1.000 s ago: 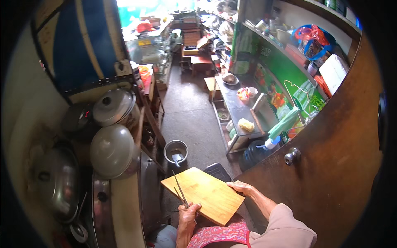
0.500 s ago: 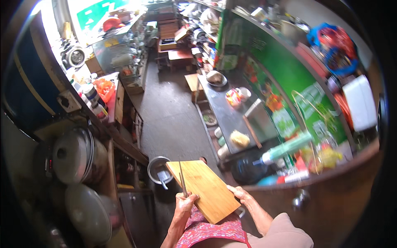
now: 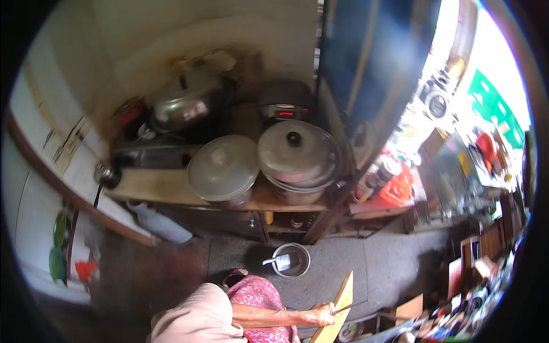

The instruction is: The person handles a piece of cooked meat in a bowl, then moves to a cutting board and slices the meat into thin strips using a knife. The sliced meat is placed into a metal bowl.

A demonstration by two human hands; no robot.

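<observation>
At the bottom of the view, my left hand [image 3: 322,314] is closed on the lower edge of a wooden cutting board [image 3: 342,297] together with a pair of thin sticks [image 3: 355,304]. The board is seen nearly edge-on and stands almost upright over the dark floor. My forearm reaches to it from my pale sleeve [image 3: 194,317] across a pink patterned cloth [image 3: 257,294]. My right hand is out of sight. Just above the hand, a round metal bowl [image 3: 290,260] with a utensil in it sits on the floor.
A wooden shelf [image 3: 166,191] holds two large lidded metal pots [image 3: 223,168] [image 3: 297,153], with a wok [image 3: 183,106] and a cooker [image 3: 284,104] behind. A white jug [image 3: 162,224] lies under the shelf. A blue door [image 3: 372,68] and a cluttered stall [image 3: 486,257] are on the right.
The view has swung left from the alley and green counter to the shelf of pots. The board has gone from flat in both hands to nearly upright; only one hand now shows.
</observation>
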